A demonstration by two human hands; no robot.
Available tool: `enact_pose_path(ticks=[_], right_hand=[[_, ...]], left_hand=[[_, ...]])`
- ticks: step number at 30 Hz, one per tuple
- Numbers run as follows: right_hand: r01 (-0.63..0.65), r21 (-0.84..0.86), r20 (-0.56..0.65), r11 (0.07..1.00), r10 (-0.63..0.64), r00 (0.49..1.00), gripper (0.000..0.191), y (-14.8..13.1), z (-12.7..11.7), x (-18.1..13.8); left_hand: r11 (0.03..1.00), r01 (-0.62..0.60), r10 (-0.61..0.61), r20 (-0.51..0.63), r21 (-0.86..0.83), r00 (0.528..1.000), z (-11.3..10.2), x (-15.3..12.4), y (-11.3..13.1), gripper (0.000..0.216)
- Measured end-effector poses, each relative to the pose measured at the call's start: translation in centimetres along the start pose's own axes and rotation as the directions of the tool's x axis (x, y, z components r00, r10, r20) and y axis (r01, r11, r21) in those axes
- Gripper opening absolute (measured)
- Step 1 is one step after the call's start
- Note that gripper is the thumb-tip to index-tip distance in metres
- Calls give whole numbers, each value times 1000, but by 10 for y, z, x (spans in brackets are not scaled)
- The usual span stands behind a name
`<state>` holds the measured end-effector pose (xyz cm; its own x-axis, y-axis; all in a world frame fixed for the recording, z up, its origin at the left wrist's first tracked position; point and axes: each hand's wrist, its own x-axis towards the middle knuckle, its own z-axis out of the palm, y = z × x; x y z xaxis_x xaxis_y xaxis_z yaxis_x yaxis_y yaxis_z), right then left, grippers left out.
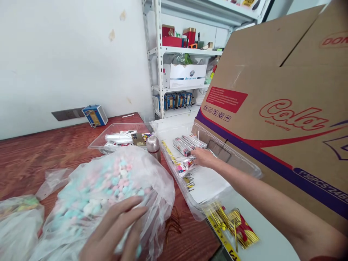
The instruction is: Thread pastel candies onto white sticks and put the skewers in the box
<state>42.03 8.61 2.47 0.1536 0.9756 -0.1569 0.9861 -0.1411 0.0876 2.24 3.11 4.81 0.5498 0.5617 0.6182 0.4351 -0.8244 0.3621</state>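
While left hand (114, 232) spreads flat on candy bag (108, 188), right hand (202, 157) pinches packets (185, 165)

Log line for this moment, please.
left hand: resting on candy bag | right hand: reaching into clear tray, touching packets | cardboard box beside

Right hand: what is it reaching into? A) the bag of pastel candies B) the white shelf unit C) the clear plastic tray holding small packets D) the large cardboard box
C: the right hand rests on small packets inside the clear plastic tray, while the left hand lies on the bag of pastel candies.
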Motion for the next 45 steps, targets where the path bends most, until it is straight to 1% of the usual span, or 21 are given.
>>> enact_pose_path(ticks=[1, 2, 3, 4, 5, 6, 8, 10, 12, 14, 15, 17, 19, 23, 27, 29, 33, 36, 41, 45], right_hand=[[-11, 1, -11, 1000, 11, 1000, 33, -2, 0, -1], [-19, 3, -22, 1000, 19, 1000, 33, -3, 0, -2], [-23, 7, -31, 1000, 24, 999, 32, -4, 1, -2], [-25, 13, -39, 1000, 25, 999, 32, -5, 1, -3], [-24, 21, -45, 999, 25, 999, 32, -5, 2, -3], [-22, 30, -50, 999, 24, 998, 32, -4, 2, -3], [-22, 48, -54, 999, 25, 998, 32, -3, 4, -2], [-26, 63, -52, 998, 30, 998, 32, -2, 5, 0], [-35, 73, -48, 997, 38, 998, 33, -2, 5, 1], [-42, 80, -50, 996, 46, 998, 33, -3, 5, 1], [-44, 83, -54, 996, 48, 997, 33, -4, 4, 0], [-44, 93, -59, 995, 50, 997, 33, -4, 3, -1], [-49, 110, -43, 993, 54, 998, 32, -5, 3, -1], [-88, 162, 28, 983, 84, 996, 33, -6, 3, 2], [-134, 169, 66, 977, 124, 990, 33, -6, 6, 3], [-132, 165, 64, 977, 123, 990, 33, -6, 7, 2], [-108, 152, 7, 983, 108, 994, 33, -4, 7, 0], [-99, 139, -13, 985, 102, 995, 33, -5, 7, -1], [-119, 138, -39, 983, 125, 991, 35, -7, 11, 2], [-136, 138, -17, 981, 140, 990, 34, -6, 12, 4]], left_hand=[[997, -65, 67, 89, -33, 994, 13, 28, 16, 32], [991, -116, 125, 166, -63, 978, 28, 56, 29, 28], [984, -163, 174, 238, -67, 955, 45, 84, 40, 26], [983, -181, 179, 365, -28, 914, 63, 109, 47, 29], [983, -176, 125, 509, 53, 851, 82, 132, 51, 31], [974, -161, 26, 630, 158, 776, 100, 152, 51, 30], [958, -160, -50, 690, 238, 722, 134, 182, 45, 25], [947, -175, -89, 744, 268, 662, 163, 201, 35, 22], [939, -198, -120, 808, 282, 577, 185, 211, 28, 25], [931, -220, -152, 858, 291, 491, 202, 216, 23, 31], [928, -228, -166, 874, 295, 457, 209, 217, 21, 32], [923, -235, -187, 890, 304, 417, 218, 218, 18, 34], [922, -234, -195, 894, 307, 404, 222, 218, 16, 40], [925, -226, -194, 889, 307, 414, 225, 214, 13, 51], [918, -228, -210, 887, 324, 412, 227, 212, 12, 44], [915, -230, -219, 887, 331, 407, 228, 211, 11, 40], [912, -235, -221, 887, 335, 405, 231, 211, 8, 38], [913, -236, -220, 890, 332, 400, 230, 211, 8, 37], [915, -236, -216, 892, 327, 397, 227, 211, 10, 37], [916, -235, -218, 893, 326, 394, 229, 211, 10, 37]])
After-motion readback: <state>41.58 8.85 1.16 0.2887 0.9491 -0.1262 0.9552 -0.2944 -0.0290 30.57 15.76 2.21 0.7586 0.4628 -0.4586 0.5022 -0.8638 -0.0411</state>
